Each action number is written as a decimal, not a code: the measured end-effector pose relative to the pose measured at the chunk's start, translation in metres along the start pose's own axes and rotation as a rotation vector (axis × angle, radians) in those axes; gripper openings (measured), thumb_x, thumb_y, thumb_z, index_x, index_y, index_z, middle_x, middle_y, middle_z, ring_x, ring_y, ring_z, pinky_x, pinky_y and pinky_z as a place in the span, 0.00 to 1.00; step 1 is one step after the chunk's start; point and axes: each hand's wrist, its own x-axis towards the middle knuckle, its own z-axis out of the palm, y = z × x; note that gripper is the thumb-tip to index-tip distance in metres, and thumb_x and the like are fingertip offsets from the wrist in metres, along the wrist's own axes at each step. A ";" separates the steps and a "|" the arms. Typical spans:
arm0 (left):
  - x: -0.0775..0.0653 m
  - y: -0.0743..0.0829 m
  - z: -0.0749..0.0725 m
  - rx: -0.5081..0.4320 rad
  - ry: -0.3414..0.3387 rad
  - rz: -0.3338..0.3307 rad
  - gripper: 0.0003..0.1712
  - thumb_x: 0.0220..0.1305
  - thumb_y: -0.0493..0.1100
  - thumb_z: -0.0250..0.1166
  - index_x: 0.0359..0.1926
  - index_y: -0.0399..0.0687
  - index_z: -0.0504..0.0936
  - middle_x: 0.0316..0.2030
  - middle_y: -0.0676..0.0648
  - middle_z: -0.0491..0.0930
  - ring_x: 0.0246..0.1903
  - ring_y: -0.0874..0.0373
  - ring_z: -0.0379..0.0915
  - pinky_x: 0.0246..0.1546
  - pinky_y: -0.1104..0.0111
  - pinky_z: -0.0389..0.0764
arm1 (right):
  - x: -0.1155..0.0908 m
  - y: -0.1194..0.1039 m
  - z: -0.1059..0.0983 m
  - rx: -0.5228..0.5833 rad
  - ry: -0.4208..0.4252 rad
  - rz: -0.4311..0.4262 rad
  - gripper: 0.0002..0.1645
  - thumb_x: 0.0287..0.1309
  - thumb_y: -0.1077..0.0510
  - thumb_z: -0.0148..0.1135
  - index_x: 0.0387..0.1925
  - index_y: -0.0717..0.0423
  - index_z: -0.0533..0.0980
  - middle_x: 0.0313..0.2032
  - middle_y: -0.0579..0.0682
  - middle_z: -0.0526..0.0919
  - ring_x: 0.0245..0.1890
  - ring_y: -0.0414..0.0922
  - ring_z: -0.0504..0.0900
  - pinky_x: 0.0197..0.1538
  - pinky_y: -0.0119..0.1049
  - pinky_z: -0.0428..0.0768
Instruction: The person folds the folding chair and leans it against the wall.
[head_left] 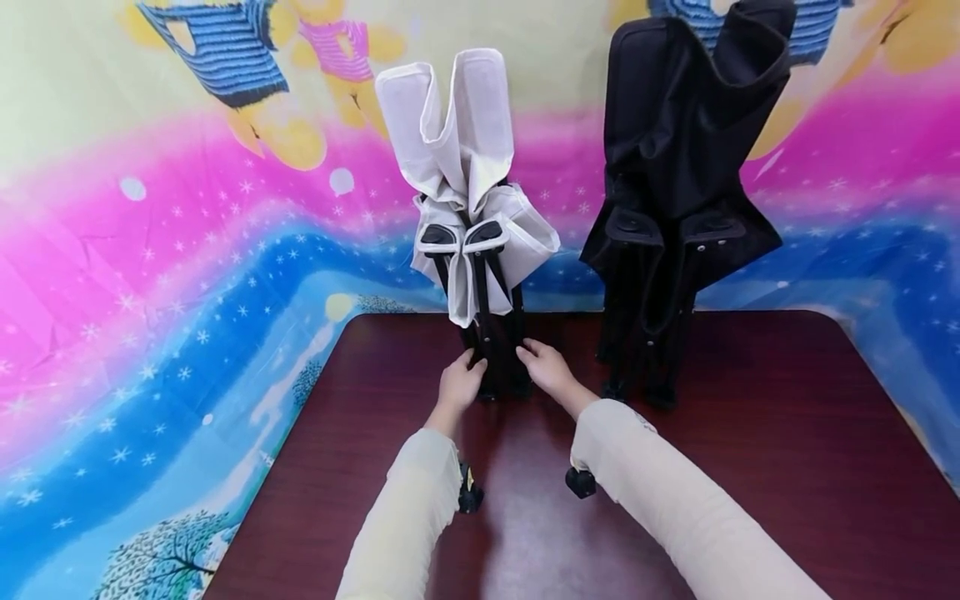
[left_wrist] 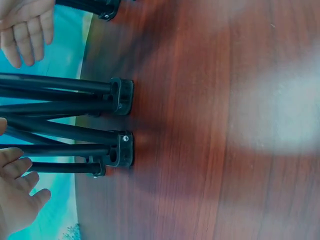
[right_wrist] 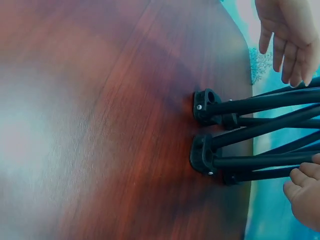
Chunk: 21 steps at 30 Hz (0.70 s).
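Observation:
A small folded camping chair with white fabric [head_left: 483, 125] stands upright on the table, its black tube legs [left_wrist: 60, 107] bunched together. My left hand [head_left: 461, 382] is at the left side of these legs, low down, fingers loosely extended. On their right side is my right hand [head_left: 547, 368], with its fingers mostly straight. In the right wrist view the left hand [right_wrist: 290, 37] shows a gap from the legs; the right hand [right_wrist: 306, 192] is close beside a leg, and I cannot tell whether it touches. The plastic feet [right_wrist: 202, 155] rest on the tabletop.
A larger folded black chair [head_left: 675, 125] stands upright to the right. Both chairs are near the back edge of the dark red wooden table [head_left: 787, 467]. A colourful printed cloth [head_left: 187, 275] hangs behind. Black wrist devices [head_left: 470, 492] are under my sleeves.

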 end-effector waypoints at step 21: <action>-0.044 0.030 -0.007 0.354 0.018 0.231 0.33 0.57 0.51 0.54 0.60 0.39 0.61 0.60 0.42 0.58 0.61 0.49 0.47 0.59 0.55 0.47 | -0.053 0.012 -0.029 -0.366 0.012 -0.190 0.38 0.58 0.42 0.43 0.60 0.66 0.56 0.60 0.63 0.56 0.60 0.55 0.53 0.59 0.49 0.54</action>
